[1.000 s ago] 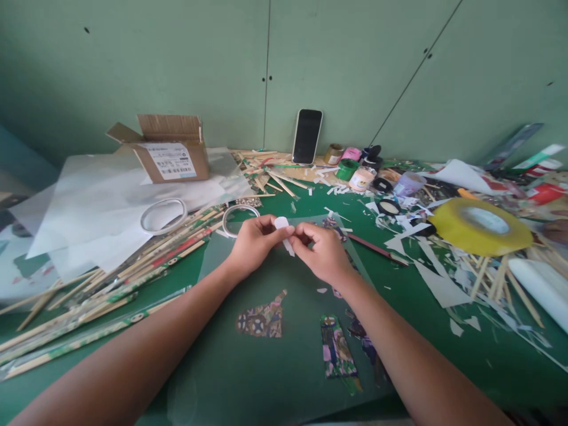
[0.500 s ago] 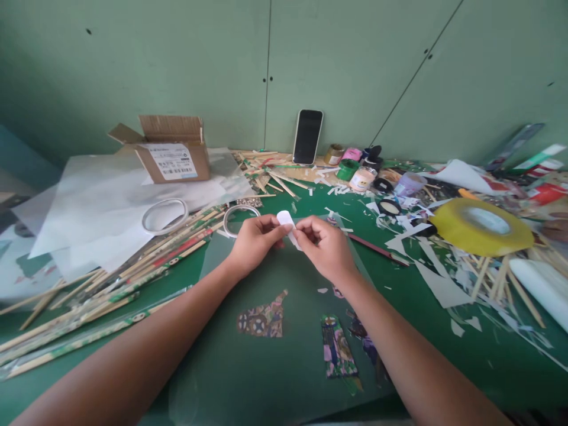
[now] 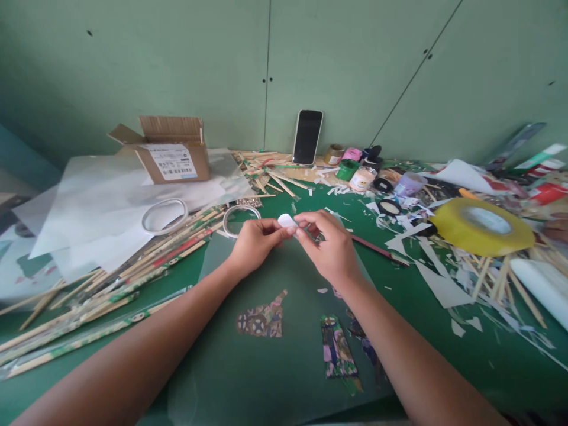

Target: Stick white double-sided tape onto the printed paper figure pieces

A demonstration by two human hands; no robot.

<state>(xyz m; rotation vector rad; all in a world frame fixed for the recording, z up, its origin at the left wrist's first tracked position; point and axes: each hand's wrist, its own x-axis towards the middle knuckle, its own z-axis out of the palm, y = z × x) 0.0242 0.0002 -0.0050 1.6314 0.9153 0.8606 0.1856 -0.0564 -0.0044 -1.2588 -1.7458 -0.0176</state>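
Both my hands meet above the middle of a clear plastic sheet point(image 3: 248, 367) on the green table. My left hand point(image 3: 255, 242) and my right hand point(image 3: 328, 248) pinch a small white paper piece point(image 3: 287, 221) between their fingertips. Two patterned paper cut-outs lie on the sheet nearer to me: a triangular one point(image 3: 261, 320) and a long strip point(image 3: 337, 354). A thin clear tape ring point(image 3: 239, 218) lies just beyond my left hand.
Patterned sticks point(image 3: 110, 290) pile up at the left beside white sheets point(image 3: 89, 219), another tape ring point(image 3: 164, 215) and a cardboard box point(image 3: 166, 151). A phone point(image 3: 307, 136) leans on the wall. Small jars point(image 3: 355, 168), a yellow tape roll point(image 3: 481, 225) and paper scraps point(image 3: 444, 284) fill the right.
My right hand has risen and turned, closing in on the left. The white piece now shows only as a small end above the fingertips; its hanging tail is no longer seen.
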